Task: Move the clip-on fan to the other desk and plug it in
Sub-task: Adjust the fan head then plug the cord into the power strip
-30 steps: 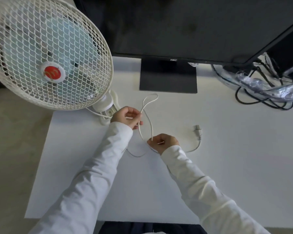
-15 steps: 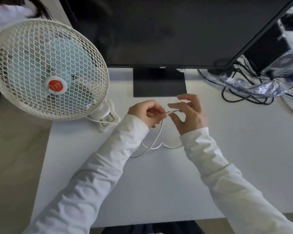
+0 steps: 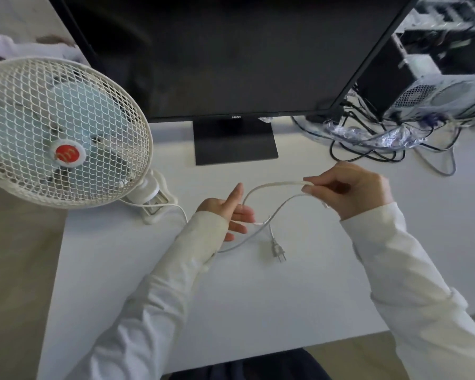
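The white clip-on fan (image 3: 63,133) with a red hub is clamped by its clip (image 3: 155,205) to the left edge of the white desk (image 3: 258,297). Its white cord (image 3: 274,185) runs from the clip past my left hand and loops over to my right hand. My right hand (image 3: 351,189) pinches a doubled length of the cord above the desk. My left hand (image 3: 228,213) has its fingers spread, with the cord passing by its fingertips. The plug (image 3: 277,249) dangles just below the loop, between my hands.
A black monitor (image 3: 231,50) on a square stand (image 3: 235,141) fills the back of the desk. Black cables and plastic wrap (image 3: 376,141) lie at the back right beside a computer case (image 3: 436,86). Beige floor lies left of the desk.
My hands were close together on the cord; now the right hand has pulled a loop out to the right, the left hand has spread its fingers, and the plug has come into view.
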Demonstrator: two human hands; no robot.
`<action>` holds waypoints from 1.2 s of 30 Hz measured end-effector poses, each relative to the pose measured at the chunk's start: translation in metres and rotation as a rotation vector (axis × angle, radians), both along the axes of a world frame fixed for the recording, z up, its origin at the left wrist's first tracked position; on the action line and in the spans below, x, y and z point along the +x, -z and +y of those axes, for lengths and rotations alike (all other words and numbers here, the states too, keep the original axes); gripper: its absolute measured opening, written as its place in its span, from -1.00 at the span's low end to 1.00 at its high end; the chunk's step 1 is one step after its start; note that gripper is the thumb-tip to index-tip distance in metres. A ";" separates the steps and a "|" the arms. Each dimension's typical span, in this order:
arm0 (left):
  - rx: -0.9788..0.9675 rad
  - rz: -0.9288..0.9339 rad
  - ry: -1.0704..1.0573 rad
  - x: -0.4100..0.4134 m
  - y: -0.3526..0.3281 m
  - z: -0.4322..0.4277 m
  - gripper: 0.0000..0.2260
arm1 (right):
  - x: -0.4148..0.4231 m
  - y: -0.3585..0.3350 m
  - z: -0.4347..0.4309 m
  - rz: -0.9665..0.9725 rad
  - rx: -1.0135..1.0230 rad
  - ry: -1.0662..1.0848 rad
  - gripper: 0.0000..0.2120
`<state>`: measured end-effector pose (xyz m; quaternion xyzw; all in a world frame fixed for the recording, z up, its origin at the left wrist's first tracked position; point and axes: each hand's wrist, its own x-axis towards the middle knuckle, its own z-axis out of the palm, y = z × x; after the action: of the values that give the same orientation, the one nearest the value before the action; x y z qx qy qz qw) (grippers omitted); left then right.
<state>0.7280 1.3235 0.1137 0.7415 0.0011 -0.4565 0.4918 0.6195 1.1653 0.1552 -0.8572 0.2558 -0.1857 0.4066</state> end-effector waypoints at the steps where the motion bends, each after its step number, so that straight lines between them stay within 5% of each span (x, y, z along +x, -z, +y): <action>1: -0.014 0.027 -0.039 -0.002 -0.004 -0.007 -0.54 | -0.006 -0.005 -0.001 0.019 0.015 -0.042 -0.78; 5: -0.128 0.068 -0.178 -0.010 -0.015 -0.027 -0.69 | -0.028 -0.012 -0.009 0.159 0.165 -0.289 -0.62; 9: -0.222 0.055 -0.159 -0.021 -0.029 -0.049 -0.67 | -0.049 -0.017 -0.035 0.300 0.411 -0.539 -0.80; 15: -0.290 -0.081 0.042 -0.040 -0.060 -0.078 -0.67 | -0.033 -0.003 -0.088 0.182 0.471 -0.119 -0.86; 19: -0.288 -0.170 0.177 -0.054 -0.076 -0.093 -0.73 | -0.010 0.008 -0.092 0.331 0.964 0.042 -0.68; 24: -0.272 -0.189 0.388 -0.066 -0.076 -0.104 -0.80 | 0.002 0.018 -0.096 0.223 1.397 0.092 -0.78; 27: -0.279 -0.187 0.445 -0.072 -0.072 -0.113 -0.81 | -0.001 0.020 -0.099 0.305 1.339 0.153 -0.80; 30: -0.311 -0.197 0.407 -0.075 -0.066 -0.123 -0.83 | -0.019 0.017 -0.111 0.422 1.009 0.171 -0.80; 36: -0.305 -0.185 0.373 -0.074 -0.064 -0.143 -0.84 | -0.067 0.015 -0.144 0.332 0.679 -0.306 -0.75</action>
<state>0.6540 1.1800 0.1775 0.6849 -0.2494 -0.4642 0.5032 0.5523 1.0217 0.1404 -0.7208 0.2343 0.1128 0.6425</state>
